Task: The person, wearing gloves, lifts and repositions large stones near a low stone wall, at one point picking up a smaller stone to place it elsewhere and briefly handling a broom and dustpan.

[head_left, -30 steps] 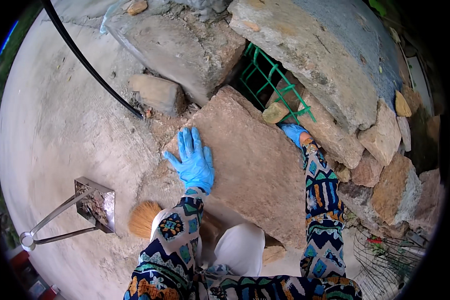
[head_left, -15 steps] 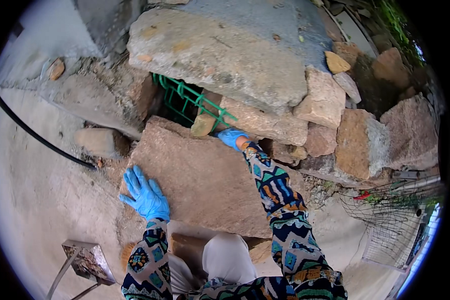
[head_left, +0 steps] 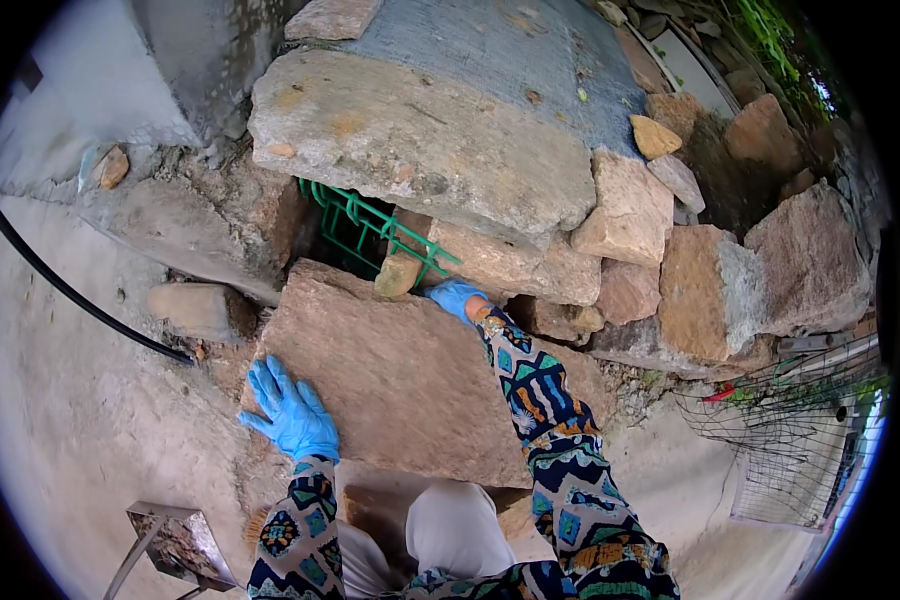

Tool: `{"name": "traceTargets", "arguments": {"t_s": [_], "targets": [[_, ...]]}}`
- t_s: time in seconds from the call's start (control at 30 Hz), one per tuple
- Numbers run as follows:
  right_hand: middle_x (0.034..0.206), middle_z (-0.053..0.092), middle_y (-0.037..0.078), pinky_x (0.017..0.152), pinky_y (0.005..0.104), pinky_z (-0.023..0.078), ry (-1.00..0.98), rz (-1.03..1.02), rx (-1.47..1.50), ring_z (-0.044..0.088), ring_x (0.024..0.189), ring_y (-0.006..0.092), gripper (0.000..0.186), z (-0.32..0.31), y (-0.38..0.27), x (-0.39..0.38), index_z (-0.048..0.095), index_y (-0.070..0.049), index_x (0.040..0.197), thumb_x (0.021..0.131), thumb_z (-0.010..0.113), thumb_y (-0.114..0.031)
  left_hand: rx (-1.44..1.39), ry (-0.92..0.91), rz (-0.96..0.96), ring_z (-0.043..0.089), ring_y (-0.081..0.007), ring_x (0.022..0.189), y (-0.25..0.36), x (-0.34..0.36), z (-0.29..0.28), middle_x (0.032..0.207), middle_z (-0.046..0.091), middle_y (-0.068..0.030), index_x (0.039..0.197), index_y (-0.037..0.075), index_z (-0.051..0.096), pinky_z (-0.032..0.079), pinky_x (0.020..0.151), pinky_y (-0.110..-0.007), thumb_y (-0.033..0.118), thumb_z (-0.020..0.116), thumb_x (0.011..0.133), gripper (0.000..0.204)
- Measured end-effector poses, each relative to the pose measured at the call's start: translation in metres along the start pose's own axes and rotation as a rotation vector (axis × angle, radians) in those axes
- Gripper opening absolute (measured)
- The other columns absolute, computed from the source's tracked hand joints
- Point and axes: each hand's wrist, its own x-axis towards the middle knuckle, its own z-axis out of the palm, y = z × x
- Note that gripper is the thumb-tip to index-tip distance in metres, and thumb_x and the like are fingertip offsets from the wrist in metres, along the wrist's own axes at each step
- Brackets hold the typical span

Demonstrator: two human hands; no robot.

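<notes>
A broad reddish stone slab (head_left: 390,370) lies in front of me. My left hand (head_left: 292,410), in a blue glove, rests flat on its left edge with the fingers spread, holding nothing. My right hand (head_left: 456,298), also gloved in blue, is at the slab's far edge, close to the end of a green wire mesh (head_left: 370,228). Its fingertips are hidden at the gap behind the slab, so what they touch cannot be made out. The mesh slants out of a dark opening under a large grey stone slab (head_left: 420,140). A small tan stone (head_left: 398,273) sits against the mesh.
Stacked stone blocks (head_left: 695,290) stand on the right, with dark wire netting (head_left: 770,430) nearer. A black hose (head_left: 60,285) curves along the left beside a loose oblong stone (head_left: 200,310). A metal dustpan (head_left: 182,545) lies on the concrete at lower left.
The view has shifted slightly, so the scene sits a little lower and the right side further left. Both hands keep their places at the slab.
</notes>
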Motion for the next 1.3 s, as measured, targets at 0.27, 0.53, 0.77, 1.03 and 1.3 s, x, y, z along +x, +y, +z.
{"name": "traceTargets", "arguments": {"t_s": [0.27, 0.53, 0.77, 1.03, 1.3], "targets": [[0.092, 0.056, 0.017, 0.076, 0.0384, 0.039, -0.049, 0.001, 0.014, 0.051, 0.085, 0.0330, 0.041, 0.000, 0.021, -0.002, 0.053, -0.004, 0.099, 0.081, 0.035, -0.037, -0.097, -0.004, -0.004, 0.012, -0.0201, 0.125, 0.004, -0.004, 0.012, 0.136, 0.014, -0.0048, 0.130, 0.014, 0.019, -0.001, 0.096, -0.054, 0.025, 0.034, 0.082, 0.051], [0.106, 0.051, 0.015, 0.081, 0.0380, 0.037, 0.025, 0.183, 0.129, 0.048, 0.098, 0.0315, 0.041, -0.010, -0.024, -0.009, 0.053, -0.005, 0.100, 0.081, 0.032, -0.035, -0.069, -0.015, -0.014, 0.012, -0.0220, 0.125, -0.011, 0.001, -0.003, 0.135, 0.016, -0.0067, 0.129, 0.012, 0.021, -0.002, 0.096, -0.055, 0.026, 0.035, 0.081, 0.052], [0.117, 0.041, 0.020, 0.091, 0.0396, 0.029, -0.099, 0.291, 0.139, 0.036, 0.110, 0.0341, 0.056, -0.031, -0.042, -0.021, 0.045, -0.003, 0.113, 0.084, 0.020, -0.045, -0.093, 0.033, -0.007, 0.015, -0.0219, 0.125, -0.005, -0.003, 0.001, 0.135, 0.017, -0.0073, 0.128, 0.011, 0.022, -0.001, 0.096, -0.054, 0.025, 0.036, 0.081, 0.051], [0.093, 0.055, 0.022, 0.071, 0.0441, 0.041, -0.052, 0.042, -0.184, 0.053, 0.082, 0.0371, 0.044, -0.009, -0.022, -0.002, 0.041, -0.008, 0.114, 0.086, 0.024, -0.037, -0.093, 0.033, -0.004, 0.014, -0.0216, 0.125, -0.015, 0.001, -0.009, 0.134, 0.020, -0.0079, 0.127, 0.010, 0.024, -0.001, 0.094, -0.057, 0.026, 0.037, 0.081, 0.051], [0.114, 0.046, 0.017, 0.087, 0.0352, 0.032, 0.144, 0.226, 0.404, 0.041, 0.107, 0.0320, 0.051, -0.010, -0.022, -0.012, 0.048, -0.002, 0.108, 0.082, 0.034, -0.043, -0.155, 0.018, -0.013, 0.015, -0.0213, 0.125, -0.018, -0.001, 0.000, 0.133, 0.020, -0.0077, 0.127, 0.010, 0.025, -0.001, 0.093, -0.059, 0.026, 0.038, 0.080, 0.050]]}}
